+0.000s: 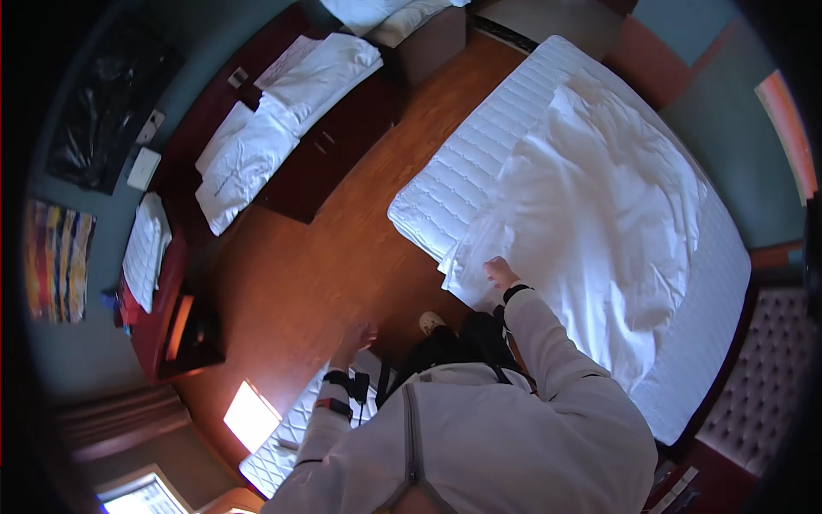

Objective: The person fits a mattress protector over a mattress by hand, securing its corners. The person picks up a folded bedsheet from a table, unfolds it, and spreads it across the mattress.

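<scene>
My right hand is at the near left corner of the bed, over the edge of a rumpled white sheet. Its fingers are curled closed, and whether they grip any cloth I cannot make out. The sheet lies loosely spread across a white quilted mattress, leaving the mattress's left and right margins bare. Lower and to the left, my left hand hangs over the wooden floor, apart from the sheet. It is dim and blurred, so its fingers do not show clearly.
Folded white bedding lies on a dark red cabinet at the upper left. Behind my left arm is another quilted mattress. A tufted headboard stands at the right. Wooden floor runs between cabinet and bed.
</scene>
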`<state>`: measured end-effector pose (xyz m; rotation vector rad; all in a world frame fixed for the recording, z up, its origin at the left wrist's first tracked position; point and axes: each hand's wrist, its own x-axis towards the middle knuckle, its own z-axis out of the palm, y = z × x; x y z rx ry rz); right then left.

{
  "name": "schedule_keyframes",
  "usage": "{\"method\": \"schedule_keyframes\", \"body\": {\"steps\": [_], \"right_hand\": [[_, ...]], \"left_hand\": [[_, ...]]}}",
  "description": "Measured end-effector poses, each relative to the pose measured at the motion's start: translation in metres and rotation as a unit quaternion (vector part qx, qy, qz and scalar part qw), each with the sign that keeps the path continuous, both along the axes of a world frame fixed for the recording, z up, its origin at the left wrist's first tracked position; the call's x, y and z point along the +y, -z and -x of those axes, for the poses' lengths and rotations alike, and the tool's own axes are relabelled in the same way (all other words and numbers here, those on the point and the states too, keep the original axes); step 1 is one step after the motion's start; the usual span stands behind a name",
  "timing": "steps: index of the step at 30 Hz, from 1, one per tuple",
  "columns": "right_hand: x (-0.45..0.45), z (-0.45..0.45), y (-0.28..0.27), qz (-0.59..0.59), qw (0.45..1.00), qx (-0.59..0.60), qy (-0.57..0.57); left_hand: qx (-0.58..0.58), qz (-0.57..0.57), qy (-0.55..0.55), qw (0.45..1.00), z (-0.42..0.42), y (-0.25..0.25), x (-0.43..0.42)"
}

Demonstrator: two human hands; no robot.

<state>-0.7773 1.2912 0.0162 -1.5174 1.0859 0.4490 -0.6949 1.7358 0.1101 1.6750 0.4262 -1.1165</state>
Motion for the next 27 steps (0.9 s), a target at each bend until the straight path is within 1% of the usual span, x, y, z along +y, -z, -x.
{"method": "schedule_keyframes", "body": {"steps": [2,3,6,7,8,9,12,13,14,16,17,19,20,21,23,25,26,27], "right_hand": [[0.016,-0.029,0.041,0.154,0.987,0.004,-0.054],[0.023,-0.043,0.024,0.124,0.990,0.048,-0.047],[0.045,-0.073,0.015,0.177,0.980,0.079,-0.039],[0.050,-0.084,0.017,0.182,0.978,0.095,-0.021],[0.055,-0.095,0.020,0.186,0.976,0.111,-0.003],[0.059,-0.106,0.025,0.188,0.974,0.128,0.017],[0.068,-0.123,0.064,0.232,0.951,0.203,0.026],[0.067,-0.133,0.076,0.257,0.938,0.231,0.036],[0.064,-0.144,0.074,0.252,0.938,0.228,0.063],[0.059,-0.142,0.056,0.243,0.935,0.235,0.108],[0.059,-0.141,0.068,0.258,0.928,0.237,0.128],[0.064,-0.140,0.092,0.289,0.911,0.243,0.164],[0.065,-0.136,0.098,0.280,0.910,0.245,0.183],[0.060,-0.133,0.103,0.274,0.906,0.247,0.206],[0.050,-0.123,0.097,0.248,0.901,0.256,0.249],[0.039,-0.108,0.078,0.210,0.897,0.265,0.284],[0.040,-0.106,0.069,0.225,0.887,0.269,0.300],[0.040,-0.107,0.056,0.242,0.876,0.274,0.315]], "left_hand": [[0.006,-0.020,-0.014,1.000,-0.024,-0.010,0.005],[0.010,-0.012,-0.012,1.000,-0.034,-0.015,0.006],[0.046,0.014,-0.026,0.998,-0.068,-0.013,0.010],[0.063,-0.015,0.000,0.998,-0.087,-0.005,0.008],[0.068,-0.014,0.014,0.997,-0.103,-0.001,0.007],[0.069,-0.035,0.046,0.996,-0.121,-0.005,-0.001],[0.060,-0.003,0.143,0.988,-0.181,0.001,-0.010],[0.067,-0.037,0.153,0.985,-0.202,0.003,-0.023],[0.074,-0.073,0.162,0.981,-0.225,0.005,-0.035],[0.081,-0.104,0.218,0.967,-0.270,0.011,-0.060],[0.090,-0.119,0.246,0.958,-0.287,0.012,-0.074],[0.074,-0.086,0.286,0.952,-0.322,0.012,-0.104],[0.065,-0.067,0.305,0.948,-0.337,0.012,-0.121],[0.061,-0.071,0.336,0.937,-0.351,0.013,-0.142],[0.054,-0.073,0.405,0.910,-0.378,0.019,-0.188],[0.063,-0.061,0.468,0.879,-0.398,0.023,-0.240],[0.066,-0.053,0.496,0.864,-0.406,0.023,-0.262],[0.062,-0.034,0.521,0.851,-0.415,0.037,-0.280]]}}
